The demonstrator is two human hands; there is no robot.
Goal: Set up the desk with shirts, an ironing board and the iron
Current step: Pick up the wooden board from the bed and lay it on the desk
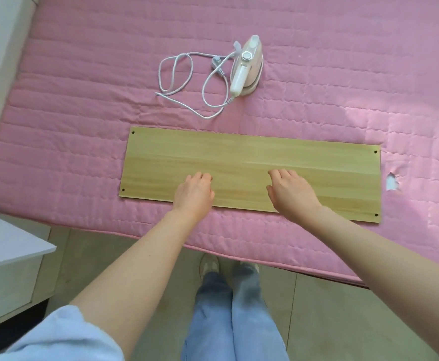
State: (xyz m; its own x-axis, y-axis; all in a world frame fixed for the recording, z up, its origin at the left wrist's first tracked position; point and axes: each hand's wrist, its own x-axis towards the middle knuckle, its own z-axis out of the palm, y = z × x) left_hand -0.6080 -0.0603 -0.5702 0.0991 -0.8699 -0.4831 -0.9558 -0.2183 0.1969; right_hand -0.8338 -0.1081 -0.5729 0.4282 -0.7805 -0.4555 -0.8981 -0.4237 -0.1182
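Surface: pink quilted cover (83, 105), wrinkled near the right end of the board; a small tear (392, 181) showing white lies just off that end.
Board: light wood panel (252, 157), lying flat on the cover, long side across the view, near the front edge. 4 dark holes, 1 at each corner.
Iron: white and pale pink (247, 66), resting on the cover beyond the board, apart from it, handle toward the viewer.
Cord: white (179, 74), in loose loops left of the iron, plug lying near the iron's side; not touching the board.
Left hand: (193, 195) palm down on the board's near half, left of centre; fingers straight, close together, flat on the wood. Holds nothing.
Right hand: (292, 192) palm down on the board, right of centre; fingers straight and slightly spread, thumb out to the side. Holds nothing.
Hands apart: bare wood between them.
Shirts: not seen on the cover.
Left margin: white furniture (10, 256) beside the bed.
Below: tiled floor, blue trousers (229, 313), pale shoes.
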